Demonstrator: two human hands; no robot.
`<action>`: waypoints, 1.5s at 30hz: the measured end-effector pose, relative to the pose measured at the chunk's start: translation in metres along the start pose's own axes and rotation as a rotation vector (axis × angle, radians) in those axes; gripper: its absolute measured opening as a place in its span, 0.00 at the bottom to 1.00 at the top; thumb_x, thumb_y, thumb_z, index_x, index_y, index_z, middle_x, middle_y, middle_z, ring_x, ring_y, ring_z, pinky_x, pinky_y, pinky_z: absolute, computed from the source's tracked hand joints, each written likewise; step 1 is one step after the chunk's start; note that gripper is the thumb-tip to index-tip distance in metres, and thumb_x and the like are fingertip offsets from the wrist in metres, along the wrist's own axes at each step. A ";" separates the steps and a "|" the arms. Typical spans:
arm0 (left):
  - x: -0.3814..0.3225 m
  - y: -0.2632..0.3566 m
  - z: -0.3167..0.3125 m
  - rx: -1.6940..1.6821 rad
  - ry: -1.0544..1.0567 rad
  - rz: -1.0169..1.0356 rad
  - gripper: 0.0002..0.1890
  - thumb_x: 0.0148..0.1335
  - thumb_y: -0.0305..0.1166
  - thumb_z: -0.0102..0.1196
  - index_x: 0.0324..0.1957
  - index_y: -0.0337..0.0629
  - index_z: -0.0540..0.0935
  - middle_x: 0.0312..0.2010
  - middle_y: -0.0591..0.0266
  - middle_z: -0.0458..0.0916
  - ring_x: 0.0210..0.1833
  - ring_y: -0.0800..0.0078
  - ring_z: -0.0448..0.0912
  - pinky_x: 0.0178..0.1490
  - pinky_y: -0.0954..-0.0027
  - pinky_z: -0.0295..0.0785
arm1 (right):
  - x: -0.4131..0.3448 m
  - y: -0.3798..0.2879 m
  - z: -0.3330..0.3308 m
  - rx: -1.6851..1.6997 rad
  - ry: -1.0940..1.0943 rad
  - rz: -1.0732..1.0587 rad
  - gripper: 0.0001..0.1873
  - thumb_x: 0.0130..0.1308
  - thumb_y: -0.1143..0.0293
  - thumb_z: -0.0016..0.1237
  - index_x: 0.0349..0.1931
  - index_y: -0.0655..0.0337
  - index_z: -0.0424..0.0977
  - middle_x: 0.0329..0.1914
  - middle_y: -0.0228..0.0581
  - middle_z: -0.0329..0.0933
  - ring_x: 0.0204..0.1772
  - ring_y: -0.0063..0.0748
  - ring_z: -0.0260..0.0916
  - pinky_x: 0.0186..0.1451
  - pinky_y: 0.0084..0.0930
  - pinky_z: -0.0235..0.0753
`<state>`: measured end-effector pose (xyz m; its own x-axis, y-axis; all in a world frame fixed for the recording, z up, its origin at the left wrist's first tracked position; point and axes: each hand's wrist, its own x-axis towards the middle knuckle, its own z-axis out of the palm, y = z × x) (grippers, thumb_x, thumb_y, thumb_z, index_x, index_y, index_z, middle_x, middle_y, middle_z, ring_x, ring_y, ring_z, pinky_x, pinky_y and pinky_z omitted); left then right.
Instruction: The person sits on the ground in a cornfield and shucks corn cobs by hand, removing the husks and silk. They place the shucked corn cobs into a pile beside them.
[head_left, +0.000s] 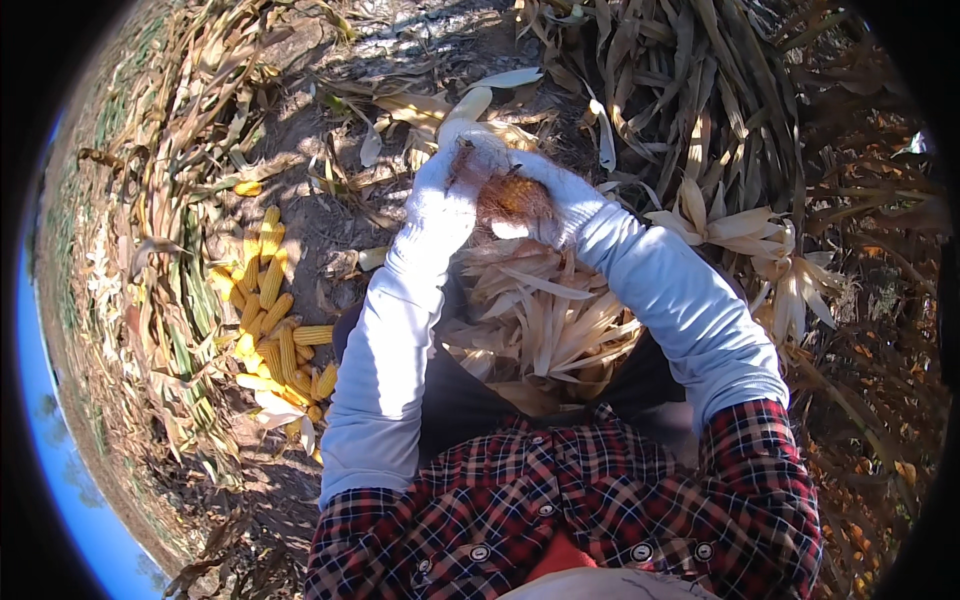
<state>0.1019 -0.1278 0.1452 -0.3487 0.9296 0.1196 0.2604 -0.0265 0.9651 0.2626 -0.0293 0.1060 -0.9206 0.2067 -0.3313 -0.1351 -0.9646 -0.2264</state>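
Note:
In the head view both hands wear white gloves and meet in front of me. My right hand is closed around an ear of corn, whose yellow kernels show through reddish-brown silk. My left hand grips silk and pale husk at the ear's other side; its fingertips are partly hidden. Below the hands, a heap of dry husks lies between my legs. A pile of husked yellow corn ears rests on the ground to the left.
A thick bundle of dry corn stalks lies at the upper right, with opened pale husks below it. More stalks and leaves run along the left. One lone yellow ear lies above the pile.

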 end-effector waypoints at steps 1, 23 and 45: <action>0.001 0.001 0.000 -0.117 0.043 -0.037 0.14 0.75 0.32 0.52 0.55 0.33 0.79 0.46 0.62 0.84 0.49 0.76 0.79 0.56 0.72 0.73 | -0.001 -0.001 0.006 -0.062 0.031 -0.056 0.26 0.73 0.64 0.53 0.67 0.63 0.66 0.62 0.47 0.76 0.61 0.43 0.78 0.64 0.43 0.82; 0.041 -0.023 -0.120 0.427 0.366 -0.069 0.24 0.62 0.31 0.63 0.59 0.35 0.78 0.53 0.41 0.83 0.56 0.49 0.83 0.59 0.57 0.77 | -0.028 -0.017 -0.016 -0.944 0.278 0.004 0.48 0.56 0.61 0.65 0.75 0.67 0.58 0.61 0.47 0.76 0.59 0.32 0.75 0.64 0.25 0.73; 0.031 -0.048 -0.133 1.248 0.227 0.131 0.42 0.50 0.43 0.75 0.68 0.51 0.73 0.61 0.57 0.78 0.64 0.55 0.76 0.65 0.53 0.71 | -0.056 -0.045 0.002 -1.224 0.333 -0.279 0.46 0.57 0.73 0.61 0.76 0.67 0.54 0.66 0.44 0.71 0.65 0.30 0.71 0.68 0.25 0.71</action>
<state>-0.0410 -0.1463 0.1335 -0.3698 0.8593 0.3534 0.9274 0.3643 0.0849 0.3194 0.0024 0.1362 -0.7573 0.5761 -0.3076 0.2761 -0.1444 -0.9502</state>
